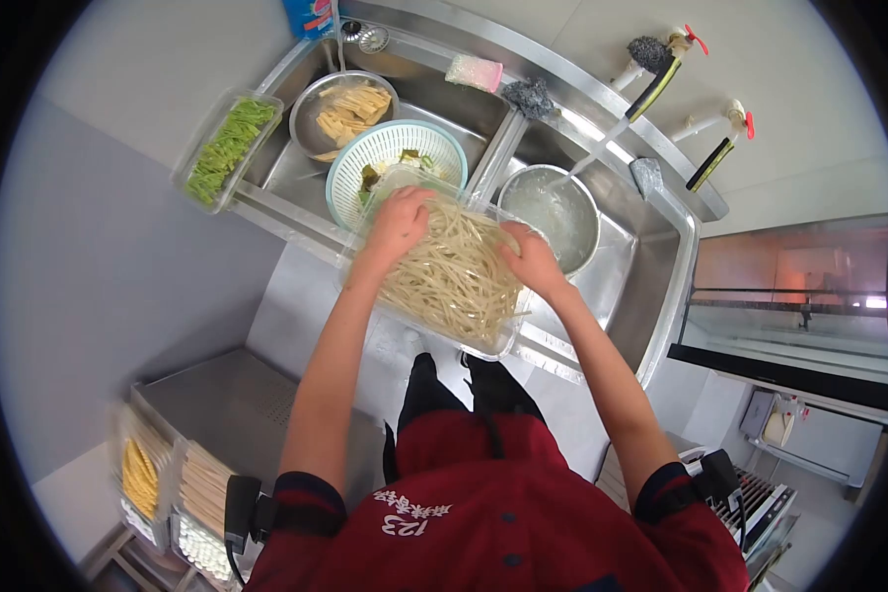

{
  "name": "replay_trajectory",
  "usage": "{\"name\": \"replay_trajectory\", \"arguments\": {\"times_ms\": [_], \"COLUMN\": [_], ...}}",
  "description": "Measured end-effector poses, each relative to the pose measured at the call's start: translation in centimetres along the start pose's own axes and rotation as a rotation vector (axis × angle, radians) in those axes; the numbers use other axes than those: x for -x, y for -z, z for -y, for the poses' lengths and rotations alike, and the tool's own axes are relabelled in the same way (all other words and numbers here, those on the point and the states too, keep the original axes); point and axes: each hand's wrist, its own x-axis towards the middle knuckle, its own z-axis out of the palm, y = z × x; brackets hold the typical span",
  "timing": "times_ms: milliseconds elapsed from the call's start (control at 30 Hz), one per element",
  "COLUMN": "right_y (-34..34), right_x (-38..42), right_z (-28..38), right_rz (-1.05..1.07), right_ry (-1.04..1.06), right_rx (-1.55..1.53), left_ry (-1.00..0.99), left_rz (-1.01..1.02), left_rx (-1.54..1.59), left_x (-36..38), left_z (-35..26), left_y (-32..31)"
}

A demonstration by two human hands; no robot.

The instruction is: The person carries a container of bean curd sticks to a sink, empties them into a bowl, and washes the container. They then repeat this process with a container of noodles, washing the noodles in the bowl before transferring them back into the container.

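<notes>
A clear plastic tray (504, 343) full of pale flat noodles (451, 276) lies over the front edge of the double sink. My left hand (402, 223) is at the tray's upper left, fingers curled down into the noodles. At the upper right, my right hand (533, 259) has its fingers bent over the noodles' edge. What exactly the fingertips grip is partly hidden. Behind the tray, a pale blue colander (346, 168) holds some green pieces. Water runs from a hose into a metal bowl (562, 219) in the right basin.
A metal bowl of yellowish strips (353, 113) stands in the left basin under running water. Beside it is a clear container of chopped greens (229, 151). A pink sponge (475, 72) and a steel scourer (530, 97) lie on the rear ledge. Food containers (202, 503) stand lower left.
</notes>
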Motion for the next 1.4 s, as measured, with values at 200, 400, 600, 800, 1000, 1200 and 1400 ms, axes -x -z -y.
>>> {"name": "replay_trajectory", "arguments": {"times_ms": [200,400,600,800,1000,1200,1400], "right_y": [-3.2,1.1,-2.8,-3.1,1.6,-0.6,-8.1], "right_x": [1.4,6.5,8.4,8.7,11.9,14.9,11.3], "right_z": [-4.3,1.6,1.6,1.5,-0.2,-17.0,-29.3], "right_rz": [0.050,0.221,0.293,0.416,-0.029,0.001,0.067], "right_ry": [-0.141,-0.033,0.226,0.297,0.150,-0.446,-0.449], "right_rx": [0.010,0.396,0.652,0.685,0.082,0.222,0.510], "left_ry": [-0.246,-0.014,0.108,-0.005,0.002,-0.016,0.424], "left_rz": [0.020,0.044,-0.171,0.095,-0.131,-0.023,0.120], "left_rx": [-0.351,0.014,-0.085,-0.165,-0.228,-0.387,-0.371], "left_x": [2.4,6.7,9.5,9.8,8.8,3.0,4.7], "left_z": [1.1,-2.5,-0.1,-0.4,-1.9,1.0,-2.4], "left_y": [-4.3,-0.1,-0.1,-2.5,-0.3,0.4,-1.4]}}
